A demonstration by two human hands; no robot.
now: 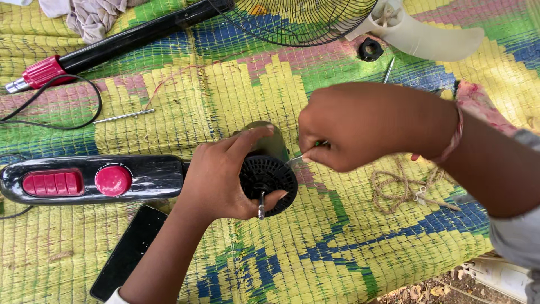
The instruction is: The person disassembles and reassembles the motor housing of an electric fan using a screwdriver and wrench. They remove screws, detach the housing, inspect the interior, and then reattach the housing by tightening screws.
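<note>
Fan motor (pixel 268 169) sits gripped in my left hand (pixel 220 179), its fingers curled around the black ribbed face, shaft pointing toward me. My right hand (pixel 360 125) is just beside it on the right, fingers pinched shut on a thin screwdriver (pixel 298 159) whose tip meets the motor's side. Both rest above the woven mat (pixel 337 247).

Fan motor (pixel 269 169): black ribbed round face, olive-grey housing, steel shaft projecting toward the camera; held lying sideways above the woven mat. Screwdriver (pixel 297 159): only the metal tip is seen, set against the motor's rim.
</note>
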